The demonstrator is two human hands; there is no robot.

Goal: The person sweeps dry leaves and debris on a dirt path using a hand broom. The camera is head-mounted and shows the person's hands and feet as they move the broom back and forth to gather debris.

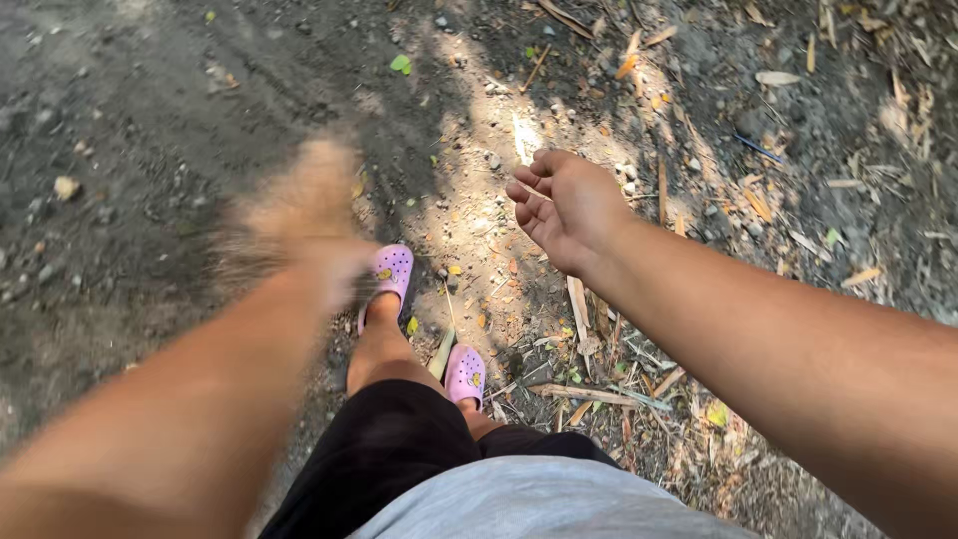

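Over on the left, dark packed dirt is seen, dotted with small stones, one pale pebble lying well apart from everything. The left hand is caught in heavy blur above the ground; whether its fingers are spread or curled cannot be told, and nothing can be made out in it. Below it, two pink clogs are planted on the dirt, one ahead of the other, with black shorts and a grey shirt hem nearer the camera. To the right, the right hand is held loosely curled, empty, touching nothing. Dry leaves and twigs are scattered beneath it, in dappled sunlight.
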